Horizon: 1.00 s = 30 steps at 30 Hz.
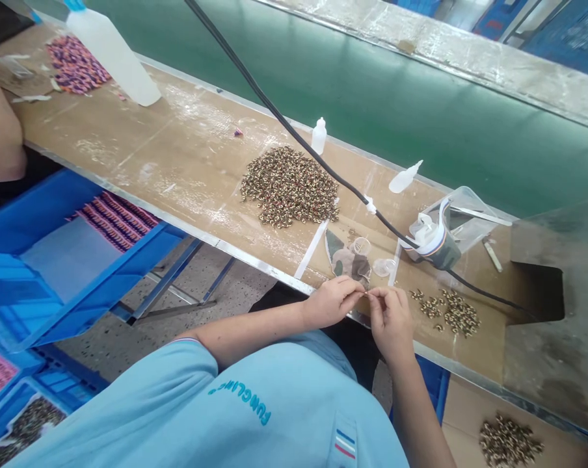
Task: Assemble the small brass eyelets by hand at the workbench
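My left hand (332, 301) and my right hand (392, 320) meet fingertip to fingertip at the table's front edge. Both are closed in a pinch on something too small to make out. Just beyond them lies a camouflage-patterned cloth (345, 260), with a small clear round cup (361, 246) at its edge. A clear plastic piece (384, 267) sits beside the cloth. To the right of my right hand is a small pile of brass-coloured curved pieces (460, 313). A larger pile of similar pieces (289, 185) lies farther off, left of centre.
Two small white bottles (319, 136) stand or lie near the back edge. A black cable (274, 110) crosses over the table (187, 156). A clear box (472, 211) stands at right. Far left are a large bottle (113, 58), another person's arm (1, 123) and blue crates (11, 266).
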Tool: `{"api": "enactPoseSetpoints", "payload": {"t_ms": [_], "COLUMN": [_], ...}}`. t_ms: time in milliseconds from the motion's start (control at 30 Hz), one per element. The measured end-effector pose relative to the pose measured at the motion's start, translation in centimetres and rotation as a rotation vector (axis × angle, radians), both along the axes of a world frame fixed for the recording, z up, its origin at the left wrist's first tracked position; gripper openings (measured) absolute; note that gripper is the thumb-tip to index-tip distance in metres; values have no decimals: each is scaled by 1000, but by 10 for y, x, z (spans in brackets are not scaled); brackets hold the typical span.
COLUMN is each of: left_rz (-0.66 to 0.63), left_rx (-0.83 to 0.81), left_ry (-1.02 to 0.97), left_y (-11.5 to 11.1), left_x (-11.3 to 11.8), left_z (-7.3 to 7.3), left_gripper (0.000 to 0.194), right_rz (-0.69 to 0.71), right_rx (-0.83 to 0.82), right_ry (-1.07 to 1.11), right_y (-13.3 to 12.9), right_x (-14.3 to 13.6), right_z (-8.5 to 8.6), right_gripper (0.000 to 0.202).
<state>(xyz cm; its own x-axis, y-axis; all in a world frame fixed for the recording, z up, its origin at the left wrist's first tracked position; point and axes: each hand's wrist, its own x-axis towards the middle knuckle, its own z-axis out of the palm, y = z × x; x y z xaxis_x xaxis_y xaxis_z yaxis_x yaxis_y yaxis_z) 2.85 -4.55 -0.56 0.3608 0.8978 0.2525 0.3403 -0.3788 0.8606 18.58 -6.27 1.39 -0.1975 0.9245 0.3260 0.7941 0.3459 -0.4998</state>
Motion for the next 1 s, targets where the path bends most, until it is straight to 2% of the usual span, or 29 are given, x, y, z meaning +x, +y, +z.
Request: {"api": "enactPoseSetpoints", "payload": {"t_ms": [133,233,300,467,533,633,833,1000], "left_rz": [26,72,179,575,655,632,587,587], "left_rx": [-25,4,29,80,65,39,33,72], "left_ry": [-44,-36,8,186,247,341,519,532], "left_y": [1,8,18,48,58,67,71,71], "left_x": [-3,-19,-39,-100,-116,-122,-110,-111], "left_z": [2,4,6,10,11,11,12,12], "left_gripper": [15,15,15,13,14,12,12,15], "right_rz": [11,-14,-21,-38,-44,-46,-66,-51], "right_rx": [64,138,163,162,165,186,206,198], "right_ry": [-13,-66,-93,-125,-131,-144,-179,-175], "right_y": [3,7,10,14,15,16,20,23], "right_x": [4,9,13,19,19,19,22,30], "right_z": [1,3,4,8,10,12,13,14], "right_gripper": [11,15,19,23,24,25,28,24]}}
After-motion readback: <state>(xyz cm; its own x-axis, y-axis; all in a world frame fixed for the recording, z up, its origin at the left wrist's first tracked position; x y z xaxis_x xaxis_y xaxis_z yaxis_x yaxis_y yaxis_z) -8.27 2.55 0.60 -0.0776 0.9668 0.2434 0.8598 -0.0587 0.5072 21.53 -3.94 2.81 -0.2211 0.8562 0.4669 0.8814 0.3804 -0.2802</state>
